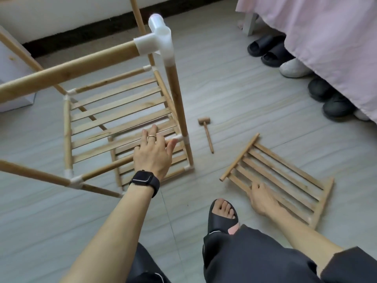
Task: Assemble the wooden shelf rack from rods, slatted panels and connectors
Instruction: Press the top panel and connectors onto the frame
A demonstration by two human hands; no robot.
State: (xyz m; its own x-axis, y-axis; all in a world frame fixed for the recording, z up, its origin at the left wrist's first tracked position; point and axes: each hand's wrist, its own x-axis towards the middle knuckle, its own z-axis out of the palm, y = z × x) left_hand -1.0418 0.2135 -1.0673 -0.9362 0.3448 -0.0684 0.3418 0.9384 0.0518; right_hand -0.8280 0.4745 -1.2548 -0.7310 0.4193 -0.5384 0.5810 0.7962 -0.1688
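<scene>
Crouching by the half-built rack [175, 94], a person rests the left hand [155, 154] on the near slats of its lower shelf, fingers straight and spread, holding nothing. The right hand [263, 199] curls its fingers round a slat of 1 loose panel [289, 166] on the floor, right of a mallet [207, 135]. Light and stiff but thin-slatted, the panel probably lifts best by its end rails.
</scene>
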